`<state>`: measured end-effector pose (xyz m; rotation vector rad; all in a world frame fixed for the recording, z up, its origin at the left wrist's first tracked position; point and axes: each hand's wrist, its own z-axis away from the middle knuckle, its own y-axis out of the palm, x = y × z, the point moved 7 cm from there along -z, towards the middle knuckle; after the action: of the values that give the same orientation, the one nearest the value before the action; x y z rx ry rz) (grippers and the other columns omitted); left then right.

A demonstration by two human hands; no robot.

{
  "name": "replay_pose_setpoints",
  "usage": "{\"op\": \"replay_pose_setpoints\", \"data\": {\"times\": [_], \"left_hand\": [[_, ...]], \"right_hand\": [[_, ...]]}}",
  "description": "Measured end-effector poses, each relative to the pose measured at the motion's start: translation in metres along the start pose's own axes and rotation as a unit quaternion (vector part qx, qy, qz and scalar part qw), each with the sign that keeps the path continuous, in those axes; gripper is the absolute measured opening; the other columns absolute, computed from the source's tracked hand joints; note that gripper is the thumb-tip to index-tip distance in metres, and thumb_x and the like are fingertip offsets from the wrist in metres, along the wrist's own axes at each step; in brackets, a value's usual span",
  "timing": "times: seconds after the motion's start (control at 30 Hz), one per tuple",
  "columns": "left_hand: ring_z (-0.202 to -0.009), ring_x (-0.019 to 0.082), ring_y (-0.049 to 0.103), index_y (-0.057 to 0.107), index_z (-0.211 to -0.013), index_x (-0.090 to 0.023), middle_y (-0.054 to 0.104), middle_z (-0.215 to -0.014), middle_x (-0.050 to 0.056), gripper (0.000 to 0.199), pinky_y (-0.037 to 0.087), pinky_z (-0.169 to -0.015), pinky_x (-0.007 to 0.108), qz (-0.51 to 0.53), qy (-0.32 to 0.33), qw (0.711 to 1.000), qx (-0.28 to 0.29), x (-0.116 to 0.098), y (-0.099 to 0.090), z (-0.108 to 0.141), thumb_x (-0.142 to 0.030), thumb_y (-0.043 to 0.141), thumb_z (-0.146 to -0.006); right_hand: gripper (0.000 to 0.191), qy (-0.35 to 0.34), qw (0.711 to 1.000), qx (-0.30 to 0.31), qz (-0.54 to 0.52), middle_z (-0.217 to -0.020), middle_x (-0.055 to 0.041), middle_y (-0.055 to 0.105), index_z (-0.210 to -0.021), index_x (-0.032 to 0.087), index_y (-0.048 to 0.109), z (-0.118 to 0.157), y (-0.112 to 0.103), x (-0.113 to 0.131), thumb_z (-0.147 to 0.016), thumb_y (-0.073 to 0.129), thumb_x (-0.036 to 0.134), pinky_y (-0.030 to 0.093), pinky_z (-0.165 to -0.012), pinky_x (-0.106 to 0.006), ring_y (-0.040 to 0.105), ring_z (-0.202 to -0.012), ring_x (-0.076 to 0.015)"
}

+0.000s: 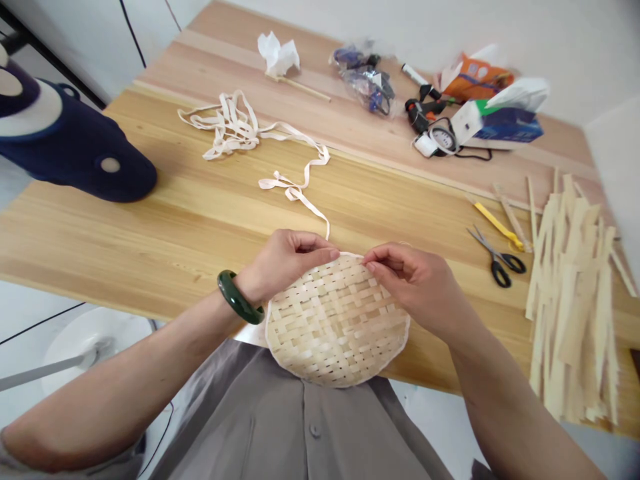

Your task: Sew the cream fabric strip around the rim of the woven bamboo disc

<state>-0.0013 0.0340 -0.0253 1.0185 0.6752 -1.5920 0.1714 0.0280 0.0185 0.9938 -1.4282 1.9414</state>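
Observation:
A round woven bamboo disc point(340, 327) with pale tape along its rim rests against my shirt at the table's front edge. My left hand point(295, 260) pinches the disc's top edge, thumb on the near face. Just to the right, my right hand point(410, 273) pinches the same edge between thumb and forefinger. A narrow gap of taped rim shows between the fingertips. From beside my left fingers, the pale fabric tape point(315, 210) runs away across the table to a loose tangled heap point(233, 127).
Scissors point(497, 257), a yellow strip point(500, 227) and many bamboo strips point(570, 300) lie to the right. Tissue packs point(505, 123), a glue gun point(423, 113), bagged items point(367, 80) and a stick point(305, 88) are farther back. A dark blue object point(85, 147) stands left.

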Motion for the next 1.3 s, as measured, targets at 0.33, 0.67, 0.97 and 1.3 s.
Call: {"op": "replay_pose_setpoints", "data": {"times": [0.33,0.67,0.97,1.3], "left_hand": [[-0.063,0.012,0.063,0.078,-0.078,-0.016,0.074,-0.075,0.002,0.023,0.047,-0.059,0.022,0.008,0.024,1.000,0.007,0.000,0.010,-0.004,-0.038,0.075,-0.076],[-0.053,0.008,0.056,0.074,-0.073,-0.015,0.069,-0.064,-0.001,0.019,0.042,-0.050,0.019,0.019,-0.023,1.000,0.004,0.006,0.007,-0.001,-0.033,0.078,-0.072],[-0.057,0.007,0.058,0.075,-0.077,-0.014,0.069,-0.067,0.000,0.019,0.043,-0.052,0.017,0.002,-0.012,0.999,0.035,-0.001,0.010,0.006,-0.033,0.077,-0.075],[-0.063,0.009,0.063,0.078,-0.083,-0.016,0.075,-0.074,0.001,0.016,0.047,-0.057,0.017,0.007,-0.013,0.998,0.055,-0.002,0.012,0.004,-0.030,0.077,-0.076]], "right_hand": [[0.009,-0.009,1.000,-0.009,0.022,-0.077,-0.0002,0.069,-0.084,0.022,0.068,0.002,-0.001,0.004,-0.085,0.059,0.024,0.047,-0.062,-0.026,0.062,-0.067,-0.0142],[0.006,0.010,0.994,-0.033,-0.104,-0.081,-0.0016,0.070,-0.084,0.021,0.065,-0.004,-0.002,-0.003,-0.086,0.061,0.026,0.050,-0.067,-0.027,0.064,-0.074,-0.0146],[0.020,0.110,0.967,0.116,-0.197,-0.079,-0.0012,0.072,-0.081,0.019,0.074,-0.025,0.008,-0.029,-0.074,0.075,0.037,0.049,-0.062,-0.025,0.063,-0.069,-0.0131],[0.017,0.079,0.952,0.181,-0.234,-0.083,-0.0008,0.074,-0.083,0.021,0.078,-0.029,0.010,-0.030,-0.075,0.077,0.035,0.049,-0.069,-0.025,0.064,-0.073,-0.0128]]}}
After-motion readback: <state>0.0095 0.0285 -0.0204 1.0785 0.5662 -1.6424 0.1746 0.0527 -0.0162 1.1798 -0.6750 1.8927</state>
